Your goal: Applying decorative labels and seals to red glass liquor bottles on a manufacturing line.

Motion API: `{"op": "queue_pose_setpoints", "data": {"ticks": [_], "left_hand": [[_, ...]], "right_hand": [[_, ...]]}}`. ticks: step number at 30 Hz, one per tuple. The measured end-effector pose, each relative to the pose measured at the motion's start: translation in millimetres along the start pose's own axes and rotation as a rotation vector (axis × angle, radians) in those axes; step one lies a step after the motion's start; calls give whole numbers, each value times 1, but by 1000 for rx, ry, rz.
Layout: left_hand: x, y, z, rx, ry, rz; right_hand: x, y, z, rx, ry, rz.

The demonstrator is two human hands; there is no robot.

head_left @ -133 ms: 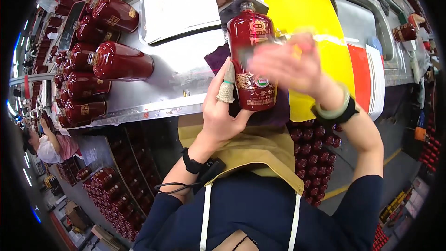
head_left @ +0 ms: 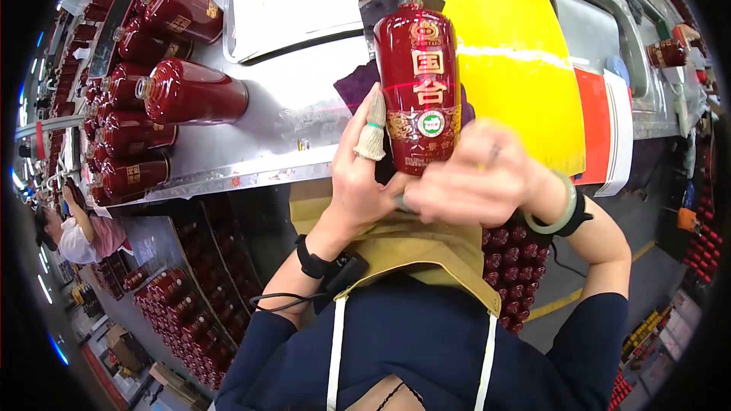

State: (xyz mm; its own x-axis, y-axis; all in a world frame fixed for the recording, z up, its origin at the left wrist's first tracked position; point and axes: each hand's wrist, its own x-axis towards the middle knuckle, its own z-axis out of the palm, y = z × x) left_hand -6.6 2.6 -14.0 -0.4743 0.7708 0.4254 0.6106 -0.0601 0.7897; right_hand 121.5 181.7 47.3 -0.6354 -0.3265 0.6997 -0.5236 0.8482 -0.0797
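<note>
A dark red glass bottle [head_left: 419, 76] with gold lettering and a small round white-and-green sticker lies in front of me, neck pointing away. Along its left side runs the index finger of my left hand [head_left: 358, 183], wearing a knitted finger cover [head_left: 371, 133]. The left thumb is at the bottle's base, so the hand cradles that lower end. My right hand [head_left: 476, 183] is smeared by motion beside the lower right of the base. Its fingers look bent, but whether they hold anything is unclear. A dark purple cloth [head_left: 356, 90] lies partly under the bottle.
Several more red bottles [head_left: 194, 91] lie or stand at the left of the metal table [head_left: 293, 103]. A white-lined tray [head_left: 293, 4] is behind. Yellow sheeting [head_left: 506, 61] covers the right side, with red sheeting [head_left: 590, 106] beyond. Crowded bottles [head_left: 516, 266] stand below the table.
My right hand has dropped from over the bottle's middle to its lower right end, uncovering the lettering and sticker. My left hand stays along the left side.
</note>
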Motion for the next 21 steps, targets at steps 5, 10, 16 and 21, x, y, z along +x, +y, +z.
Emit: {"op": "queue_pose_setpoints", "data": {"ticks": [5, 10, 16, 21], "left_hand": [[-2, 1, -1, -2, -16, -1], [-11, 9, -3, 208, 111, 89], [-20, 3, -1, 440, 125, 358], [-25, 3, -2, 460, 124, 306]], "right_hand": [[-3, 2, -7, -312, 113, 402], [-28, -38, -3, -45, 127, 225], [-26, -44, 8, 68, 625, 1088], [-5, -69, 31, 291, 541, 1289]]}}
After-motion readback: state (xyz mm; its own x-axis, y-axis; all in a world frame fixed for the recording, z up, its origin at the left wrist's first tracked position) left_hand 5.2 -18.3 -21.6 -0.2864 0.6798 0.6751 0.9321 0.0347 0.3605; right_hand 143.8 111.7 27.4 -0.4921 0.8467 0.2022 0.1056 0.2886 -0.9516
